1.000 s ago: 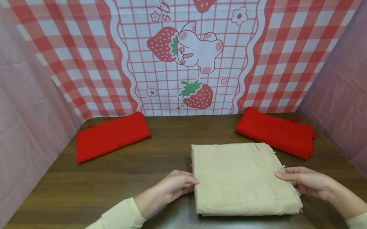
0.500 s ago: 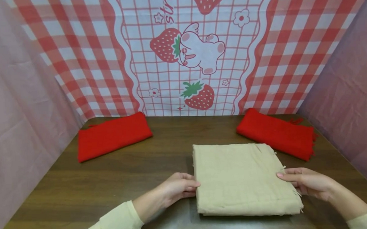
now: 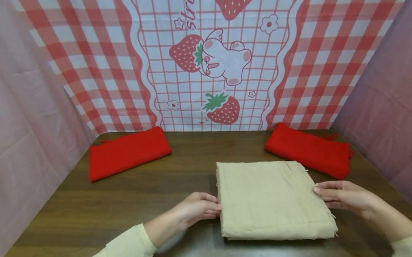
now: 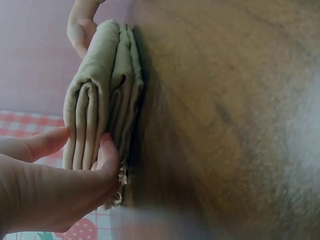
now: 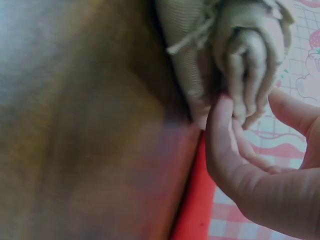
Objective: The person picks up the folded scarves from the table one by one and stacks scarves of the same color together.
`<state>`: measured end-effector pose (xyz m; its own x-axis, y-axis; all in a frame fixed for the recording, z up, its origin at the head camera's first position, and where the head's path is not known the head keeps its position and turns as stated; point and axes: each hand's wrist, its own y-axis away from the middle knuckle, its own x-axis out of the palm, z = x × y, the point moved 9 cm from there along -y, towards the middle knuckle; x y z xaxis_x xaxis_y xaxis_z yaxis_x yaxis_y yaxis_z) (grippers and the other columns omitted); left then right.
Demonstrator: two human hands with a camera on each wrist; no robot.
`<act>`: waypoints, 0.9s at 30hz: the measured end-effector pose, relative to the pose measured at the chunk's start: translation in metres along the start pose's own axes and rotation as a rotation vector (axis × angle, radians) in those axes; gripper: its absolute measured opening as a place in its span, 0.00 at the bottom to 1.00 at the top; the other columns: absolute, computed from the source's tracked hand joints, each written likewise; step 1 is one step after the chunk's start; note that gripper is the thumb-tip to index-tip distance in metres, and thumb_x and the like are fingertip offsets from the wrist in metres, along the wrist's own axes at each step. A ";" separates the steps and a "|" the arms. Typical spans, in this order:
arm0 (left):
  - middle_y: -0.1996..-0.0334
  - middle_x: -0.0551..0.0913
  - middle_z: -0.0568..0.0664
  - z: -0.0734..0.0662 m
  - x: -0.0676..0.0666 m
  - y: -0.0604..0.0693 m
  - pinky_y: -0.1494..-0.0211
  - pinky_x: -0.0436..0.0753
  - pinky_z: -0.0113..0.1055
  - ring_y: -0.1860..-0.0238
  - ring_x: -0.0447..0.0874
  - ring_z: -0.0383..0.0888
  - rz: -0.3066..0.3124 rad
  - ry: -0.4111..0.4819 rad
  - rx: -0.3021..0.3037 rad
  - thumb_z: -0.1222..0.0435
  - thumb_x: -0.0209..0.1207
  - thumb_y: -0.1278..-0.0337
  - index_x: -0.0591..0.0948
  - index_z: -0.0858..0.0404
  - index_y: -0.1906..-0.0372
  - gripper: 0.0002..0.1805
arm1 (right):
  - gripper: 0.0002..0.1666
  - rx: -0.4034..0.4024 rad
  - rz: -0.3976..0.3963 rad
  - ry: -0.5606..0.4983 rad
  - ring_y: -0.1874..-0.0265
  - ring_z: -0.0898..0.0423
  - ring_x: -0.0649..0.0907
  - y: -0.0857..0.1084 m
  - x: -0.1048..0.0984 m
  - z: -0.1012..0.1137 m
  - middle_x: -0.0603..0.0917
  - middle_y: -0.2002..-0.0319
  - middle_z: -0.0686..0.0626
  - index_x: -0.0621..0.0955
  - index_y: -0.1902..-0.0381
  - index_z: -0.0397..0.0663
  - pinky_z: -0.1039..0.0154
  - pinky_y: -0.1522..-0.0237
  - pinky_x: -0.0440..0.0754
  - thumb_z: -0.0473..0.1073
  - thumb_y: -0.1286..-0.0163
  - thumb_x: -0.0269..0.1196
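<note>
Thick folded beige cloth [image 3: 270,200], fringed, right of lower centre in head view, on brown wood-grain table [image 3: 109,200]. Left hand [image 3: 198,208] pinches its left edge, right hand [image 3: 349,196] its right; each grip part-closed, thumb and fingers astride upper folds. Folded red fringed cloth [image 3: 130,154] mid-left of frame, second red fringed cloth [image 3: 305,150] mid-right

High downward head view, close sidelong wrist views, beige cloth [image 3: 273,200] in all.

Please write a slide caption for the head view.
Left hand and right hand pinch a folded, fringed beige scarf from opposite sides, two red scarves behind.
</note>
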<state>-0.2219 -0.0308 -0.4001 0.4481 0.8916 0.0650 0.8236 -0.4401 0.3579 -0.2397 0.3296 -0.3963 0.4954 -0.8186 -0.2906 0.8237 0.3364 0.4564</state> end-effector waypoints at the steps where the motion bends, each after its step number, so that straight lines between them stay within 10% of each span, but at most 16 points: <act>1: 0.55 0.83 0.64 -0.001 0.000 0.000 0.40 0.80 0.45 0.60 0.82 0.41 0.002 -0.003 0.000 0.72 0.57 0.41 0.67 0.82 0.44 0.23 | 0.37 0.001 -0.027 0.030 0.54 0.67 0.82 0.001 -0.003 0.002 0.81 0.51 0.60 0.58 0.34 0.20 0.67 0.51 0.82 0.49 0.24 0.50; 9: 0.54 0.82 0.63 -0.002 0.000 0.001 0.40 0.81 0.44 0.60 0.82 0.40 0.007 0.003 0.004 0.72 0.57 0.41 0.67 0.82 0.44 0.24 | 0.38 -0.013 -0.247 0.224 0.51 0.56 0.85 0.007 -0.014 0.034 0.78 0.40 0.41 0.63 0.32 0.27 0.33 0.41 0.67 0.53 0.26 0.53; 17: 0.59 0.82 0.56 -0.009 -0.008 0.003 0.41 0.81 0.41 0.60 0.83 0.40 0.001 0.025 0.034 0.71 0.58 0.41 0.69 0.80 0.45 0.22 | 0.35 -0.143 -0.416 0.522 0.49 0.45 0.82 0.011 -0.007 0.089 0.77 0.41 0.32 0.71 0.37 0.35 0.58 0.56 0.83 0.55 0.31 0.58; 27: 0.61 0.82 0.53 -0.008 -0.011 0.004 0.41 0.81 0.41 0.59 0.84 0.41 0.002 0.032 0.050 0.71 0.57 0.41 0.69 0.79 0.45 0.21 | 0.34 -0.286 -0.314 0.606 0.49 0.46 0.81 0.001 0.035 0.135 0.80 0.44 0.37 0.70 0.36 0.38 0.65 0.60 0.83 0.51 0.33 0.62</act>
<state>-0.2267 -0.0415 -0.3919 0.4391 0.8933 0.0955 0.8395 -0.4459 0.3105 -0.2585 0.2384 -0.2929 0.2221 -0.5231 -0.8228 0.9503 0.3050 0.0626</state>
